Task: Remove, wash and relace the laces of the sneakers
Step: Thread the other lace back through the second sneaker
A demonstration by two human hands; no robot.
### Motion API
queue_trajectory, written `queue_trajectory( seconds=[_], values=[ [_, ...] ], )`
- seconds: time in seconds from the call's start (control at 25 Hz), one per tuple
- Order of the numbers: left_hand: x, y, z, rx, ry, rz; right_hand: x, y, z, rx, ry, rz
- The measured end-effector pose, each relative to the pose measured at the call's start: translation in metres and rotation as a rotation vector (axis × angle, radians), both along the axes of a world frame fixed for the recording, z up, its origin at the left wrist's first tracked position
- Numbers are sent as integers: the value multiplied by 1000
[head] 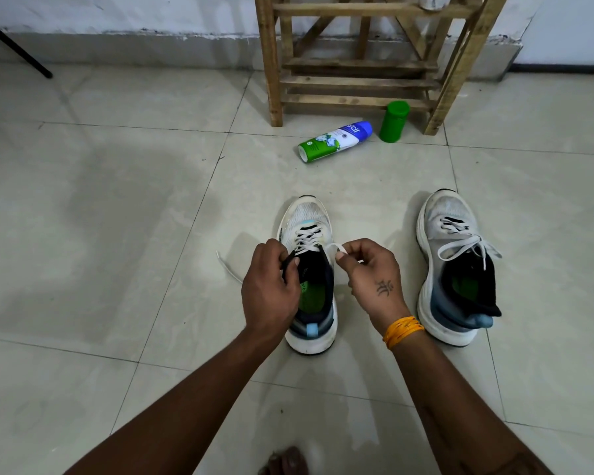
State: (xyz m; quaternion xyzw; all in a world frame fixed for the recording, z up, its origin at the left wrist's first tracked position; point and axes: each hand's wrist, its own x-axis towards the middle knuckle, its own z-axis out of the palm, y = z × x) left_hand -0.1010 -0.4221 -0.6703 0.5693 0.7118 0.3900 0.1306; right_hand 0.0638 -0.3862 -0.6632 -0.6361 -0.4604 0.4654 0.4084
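Lace pinched in right hand; left hand seemingly on tongue.

Both sneakers: near left sneaker and right sneaker are white mesh, blue-grey heels, green insoles. Far spray can: white, green, blue cap. Green cylinder container. Orange wristband.

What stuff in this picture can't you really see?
Head view only:
- Left sneaker's tongue: partly covered by the left hand.
- Lace beyond the right hand's fingers: hidden inside the grip.
- Spray can label: small print unreadable.
- Wooden rack: top cut off by the frame's upper edge.
- Foot: cut off by the bottom edge.
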Motion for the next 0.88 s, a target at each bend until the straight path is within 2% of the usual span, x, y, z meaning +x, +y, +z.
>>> queue_trajectory(
  seconds=[0.12,0.32,0.44,0.64,0.76,0.88],
  values=[
    [-2,2,5,5,-13,-23,4,-2,20,-38,142,-18],
    [5,20,34,57,185,-317,7,-2,60,85,135,107],
    [12,36,49,73,260,-385,3,-3,80,160,157,190],
    [-2,42,69,198,115,-358,4,-5,100,106,215,177],
    [-9,39,88,248,49,-349,4,-3,98,46,142,285],
    [-10,32,104,266,0,-390,-6,-5,107,73,177,375]
  ],
)
